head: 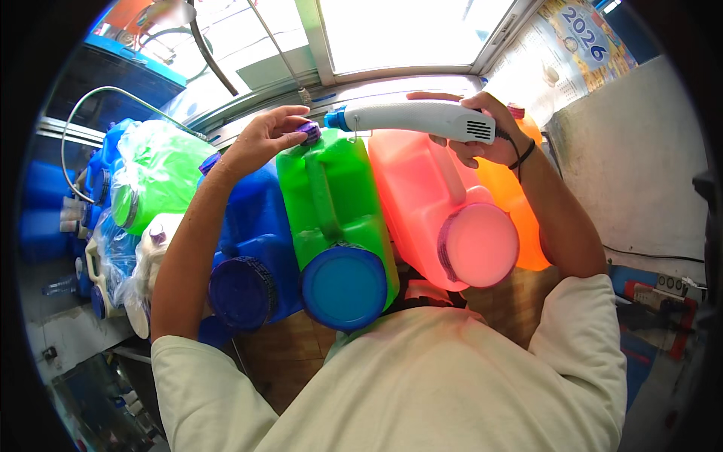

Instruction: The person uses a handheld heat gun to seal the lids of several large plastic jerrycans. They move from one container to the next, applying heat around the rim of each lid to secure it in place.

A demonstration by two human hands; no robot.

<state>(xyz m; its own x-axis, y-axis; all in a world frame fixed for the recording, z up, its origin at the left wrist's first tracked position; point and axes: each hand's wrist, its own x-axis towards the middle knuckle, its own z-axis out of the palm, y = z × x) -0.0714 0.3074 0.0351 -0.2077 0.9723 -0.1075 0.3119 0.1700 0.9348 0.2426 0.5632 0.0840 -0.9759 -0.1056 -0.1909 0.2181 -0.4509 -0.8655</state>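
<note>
My left hand (261, 137) has its thumb and fingertips at the small purple cap (309, 133) of a translucent green plastic water jug (357, 186). A wide blue lid (344, 287) closes the jug's near face. In my right hand (500, 144) is a white handheld heat gun (409, 117), held level. Its blue nozzle (335, 119) points left at the cap, a short gap away. A wire stand hangs under the gun's front, and the black cord runs down past my wrist.
A dark blue jug (254, 226) stands left of the green one; pink (412, 186) and orange (525, 192) jugs stand right. Further left are plastic-wrapped jugs (164, 169) and a curved metal tube (66, 130). A window frame (406, 72) lies beyond, a wall (632, 164) right.
</note>
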